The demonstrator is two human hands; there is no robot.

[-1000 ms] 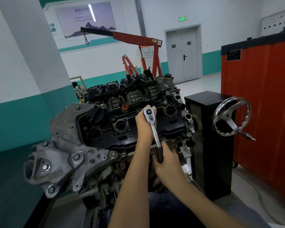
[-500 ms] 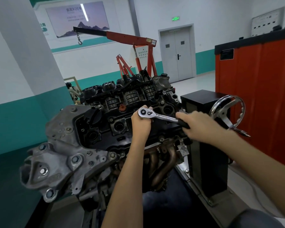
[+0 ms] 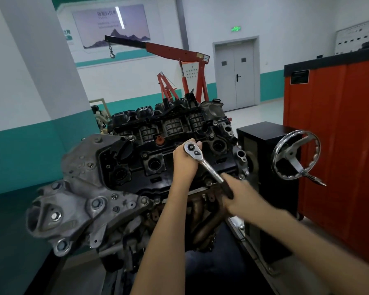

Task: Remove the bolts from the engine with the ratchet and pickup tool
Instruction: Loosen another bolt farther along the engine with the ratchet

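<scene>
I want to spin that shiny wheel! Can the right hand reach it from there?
Probably yes. Nothing stands between the right hand and the handwheel off to its right, but that hand grips the ratchet and must let go first.

An auto workshop — engine hoist (image 3: 168,50), mounted engine (image 3: 136,167), red tool cabinet (image 3: 339,135).

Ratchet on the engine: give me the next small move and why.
Probably swing the ratchet handle through a short arc about its head. The right hand grips the black handle, which points down and right; the left hand cups the head against the engine cover. No freed bolt shows, so the turning looks unfinished.
</scene>
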